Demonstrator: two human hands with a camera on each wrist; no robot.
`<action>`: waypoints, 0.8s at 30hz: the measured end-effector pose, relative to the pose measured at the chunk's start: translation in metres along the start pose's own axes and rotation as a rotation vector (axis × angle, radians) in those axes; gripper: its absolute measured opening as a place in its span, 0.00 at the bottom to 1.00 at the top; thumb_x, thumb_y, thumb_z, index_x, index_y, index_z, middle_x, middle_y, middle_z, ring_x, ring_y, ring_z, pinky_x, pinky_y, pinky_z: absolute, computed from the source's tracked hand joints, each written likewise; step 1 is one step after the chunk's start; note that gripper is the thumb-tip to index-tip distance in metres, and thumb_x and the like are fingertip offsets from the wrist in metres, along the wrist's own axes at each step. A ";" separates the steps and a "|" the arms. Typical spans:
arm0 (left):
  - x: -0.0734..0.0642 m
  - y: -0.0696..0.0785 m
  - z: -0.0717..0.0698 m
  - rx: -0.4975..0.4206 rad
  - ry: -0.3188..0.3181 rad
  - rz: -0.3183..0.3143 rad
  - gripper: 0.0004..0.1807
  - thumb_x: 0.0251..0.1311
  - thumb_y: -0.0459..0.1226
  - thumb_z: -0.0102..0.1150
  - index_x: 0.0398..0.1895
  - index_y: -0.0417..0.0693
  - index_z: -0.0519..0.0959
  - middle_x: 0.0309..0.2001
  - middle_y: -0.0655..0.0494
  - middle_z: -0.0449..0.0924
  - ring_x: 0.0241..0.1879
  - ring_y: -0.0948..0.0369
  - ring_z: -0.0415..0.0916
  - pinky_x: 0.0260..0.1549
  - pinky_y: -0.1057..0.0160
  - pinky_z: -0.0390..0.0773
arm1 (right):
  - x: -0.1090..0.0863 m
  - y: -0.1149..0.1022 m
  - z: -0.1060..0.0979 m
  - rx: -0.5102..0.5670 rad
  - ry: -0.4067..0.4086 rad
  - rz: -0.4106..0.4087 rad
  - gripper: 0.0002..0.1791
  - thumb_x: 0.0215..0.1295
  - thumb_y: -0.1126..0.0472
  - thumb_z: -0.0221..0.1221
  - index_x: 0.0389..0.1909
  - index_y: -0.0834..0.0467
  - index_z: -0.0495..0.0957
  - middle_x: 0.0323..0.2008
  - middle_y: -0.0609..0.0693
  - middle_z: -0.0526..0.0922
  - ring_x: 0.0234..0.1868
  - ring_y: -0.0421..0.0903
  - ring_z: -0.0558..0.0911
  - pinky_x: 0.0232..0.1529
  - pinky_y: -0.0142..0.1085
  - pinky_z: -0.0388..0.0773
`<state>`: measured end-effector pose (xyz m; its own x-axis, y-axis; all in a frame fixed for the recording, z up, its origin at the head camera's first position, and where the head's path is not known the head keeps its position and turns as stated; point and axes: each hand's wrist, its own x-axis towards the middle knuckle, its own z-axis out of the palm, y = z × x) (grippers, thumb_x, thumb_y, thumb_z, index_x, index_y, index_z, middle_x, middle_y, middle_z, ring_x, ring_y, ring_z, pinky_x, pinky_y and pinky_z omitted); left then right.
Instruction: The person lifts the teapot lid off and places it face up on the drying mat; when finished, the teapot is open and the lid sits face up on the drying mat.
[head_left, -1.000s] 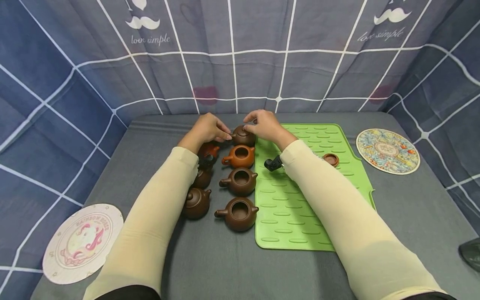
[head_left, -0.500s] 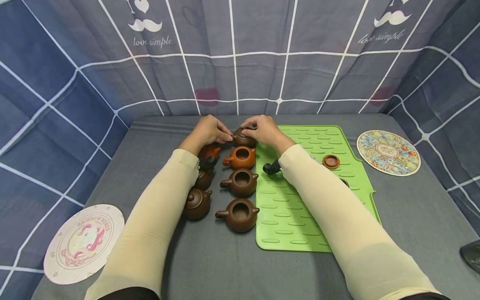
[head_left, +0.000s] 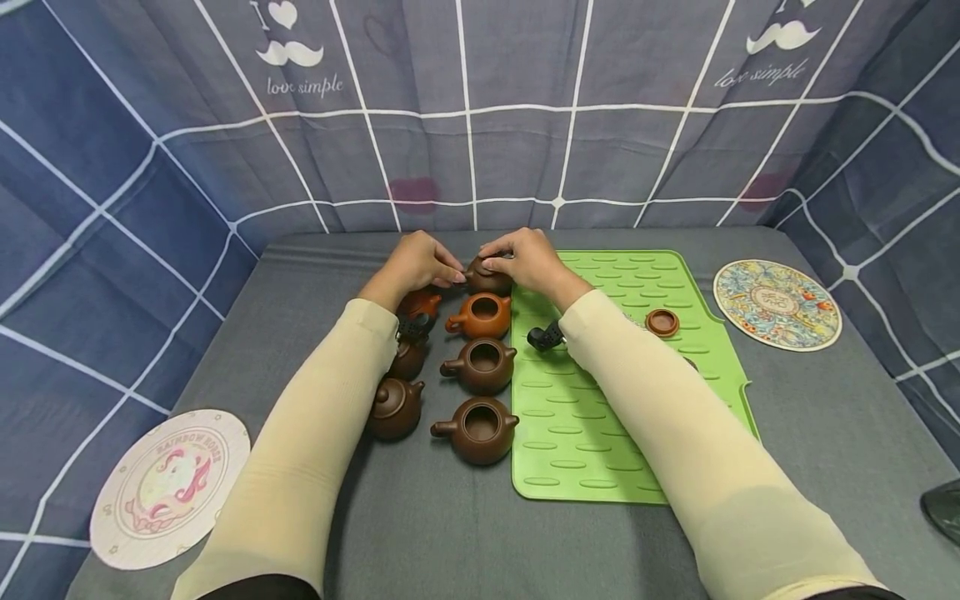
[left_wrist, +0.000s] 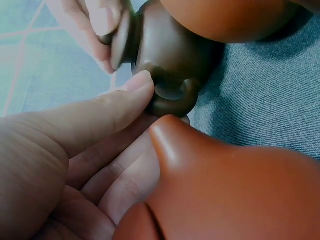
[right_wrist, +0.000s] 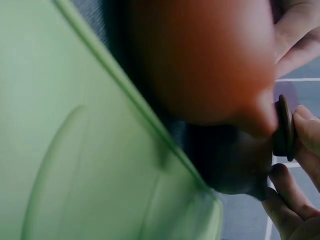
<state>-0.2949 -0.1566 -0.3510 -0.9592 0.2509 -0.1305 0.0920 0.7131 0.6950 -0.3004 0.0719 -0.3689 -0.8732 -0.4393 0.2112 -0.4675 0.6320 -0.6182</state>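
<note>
Dark-brown round clay teapot (left_wrist: 170,52): handle (left_wrist: 182,102) pinched in left hand (head_left: 416,260). Dark-brown disc lid (right_wrist: 284,129) pinched in right hand (head_left: 529,258). Orange round clay teapot (left_wrist: 245,195) near left hand.

soft light fills the head view, a shadow crossing the green mat (head_left: 540,467) as lines on the curtain (head_left: 521,62) bow near the edges; glare pales an orange spout (left_wrist: 167,140) in the left wrist view, while the right wrist view blurs, its dark teapot (right_wrist: 237,167) in shadow.
</note>
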 end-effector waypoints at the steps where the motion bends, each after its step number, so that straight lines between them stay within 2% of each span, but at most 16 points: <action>1: 0.000 0.000 0.000 0.001 -0.001 -0.001 0.07 0.60 0.36 0.79 0.39 0.42 0.93 0.36 0.49 0.90 0.33 0.59 0.89 0.37 0.62 0.86 | -0.001 -0.001 -0.001 0.004 0.003 -0.004 0.13 0.71 0.55 0.71 0.52 0.53 0.92 0.55 0.46 0.88 0.57 0.48 0.84 0.57 0.42 0.78; 7: 0.001 0.000 0.001 -0.016 0.004 0.006 0.07 0.60 0.35 0.79 0.38 0.41 0.93 0.36 0.48 0.90 0.34 0.57 0.89 0.36 0.62 0.86 | -0.008 -0.010 -0.013 0.017 0.009 -0.048 0.12 0.70 0.58 0.71 0.52 0.56 0.91 0.55 0.47 0.88 0.48 0.46 0.87 0.49 0.41 0.81; 12: 0.001 0.000 0.001 0.000 0.007 0.019 0.07 0.60 0.36 0.79 0.38 0.42 0.93 0.36 0.49 0.90 0.33 0.58 0.89 0.36 0.62 0.86 | -0.019 -0.012 -0.029 0.056 -0.004 -0.055 0.11 0.70 0.63 0.71 0.51 0.58 0.91 0.56 0.48 0.87 0.45 0.47 0.86 0.46 0.42 0.80; 17: 0.000 0.001 0.000 0.002 0.009 0.014 0.07 0.60 0.36 0.79 0.38 0.41 0.93 0.36 0.49 0.90 0.32 0.59 0.89 0.37 0.62 0.86 | -0.032 -0.002 -0.050 0.138 -0.017 0.007 0.14 0.71 0.67 0.69 0.56 0.59 0.88 0.53 0.53 0.88 0.49 0.50 0.87 0.50 0.44 0.80; 20: 0.000 0.001 0.000 0.004 0.008 0.004 0.07 0.61 0.36 0.78 0.38 0.42 0.93 0.36 0.50 0.90 0.32 0.60 0.89 0.40 0.61 0.85 | -0.041 0.008 -0.065 0.228 -0.043 0.046 0.18 0.73 0.69 0.65 0.62 0.57 0.85 0.56 0.55 0.86 0.55 0.53 0.85 0.55 0.47 0.79; 24: 0.000 0.000 0.000 0.013 0.008 0.005 0.07 0.61 0.37 0.78 0.38 0.43 0.93 0.37 0.50 0.90 0.33 0.60 0.89 0.42 0.60 0.85 | -0.055 0.023 -0.083 0.367 -0.068 0.106 0.22 0.77 0.70 0.60 0.68 0.54 0.82 0.61 0.55 0.83 0.57 0.53 0.84 0.61 0.50 0.75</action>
<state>-0.2950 -0.1564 -0.3511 -0.9608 0.2492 -0.1219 0.0997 0.7203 0.6864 -0.2748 0.1636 -0.3314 -0.8972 -0.4326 0.0888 -0.2837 0.4107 -0.8665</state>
